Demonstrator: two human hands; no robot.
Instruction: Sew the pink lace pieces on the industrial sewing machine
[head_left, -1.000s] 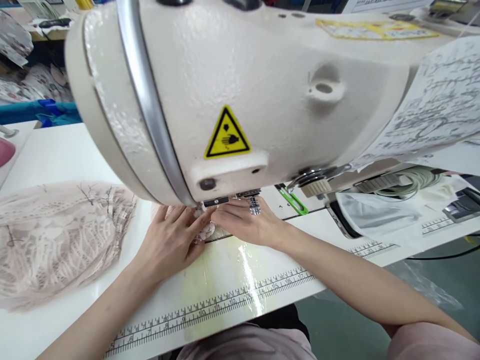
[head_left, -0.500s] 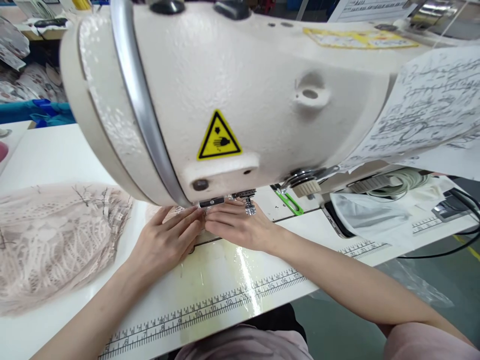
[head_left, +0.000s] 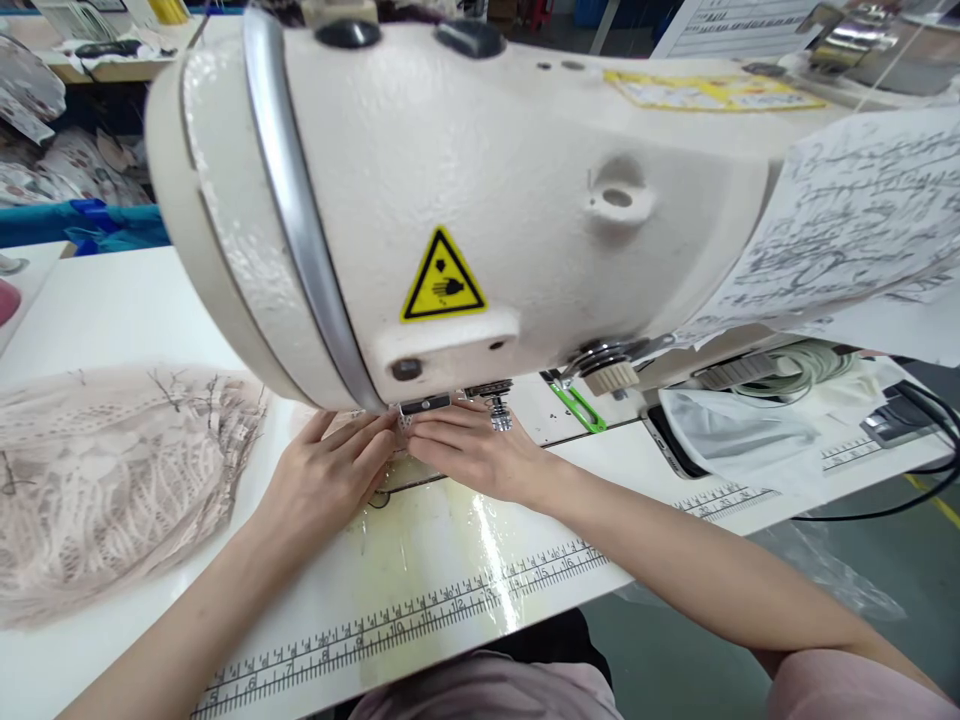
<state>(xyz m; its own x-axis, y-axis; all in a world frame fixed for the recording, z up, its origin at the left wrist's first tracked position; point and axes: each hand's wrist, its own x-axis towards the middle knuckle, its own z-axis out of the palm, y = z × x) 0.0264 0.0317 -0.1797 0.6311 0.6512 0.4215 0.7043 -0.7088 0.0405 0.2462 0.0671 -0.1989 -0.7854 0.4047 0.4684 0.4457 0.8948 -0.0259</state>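
Below the head of a cream sewing machine [head_left: 525,200], both hands lie on a strip of pale pink lace fabric [head_left: 405,421]. My left hand [head_left: 330,465] rests with its fingers stretched out flat, their tips near the needle area. Just right of it, my right hand [head_left: 476,450] lies flat too, fingers pointing left. Part of its fingers is hidden behind the machine's lower parts. Only a little of the lace shows between the hands; the needle itself is hidden. A larger heap of pink lace fabric [head_left: 112,490] spreads over the table at the left.
A green thread snipper [head_left: 581,405] lies behind my right wrist. Farther right are a phone [head_left: 671,445], a white cloth [head_left: 739,425] and a coil of pale cord [head_left: 799,370]. Handwritten paper [head_left: 847,220] hangs on the machine. A printed ruler [head_left: 397,630] runs along the table's front edge.
My left hand has slid slightly left, widening the gap between the hands. More of a thin dark loop shows beside it. My right hand has barely moved; the view has shifted a little.
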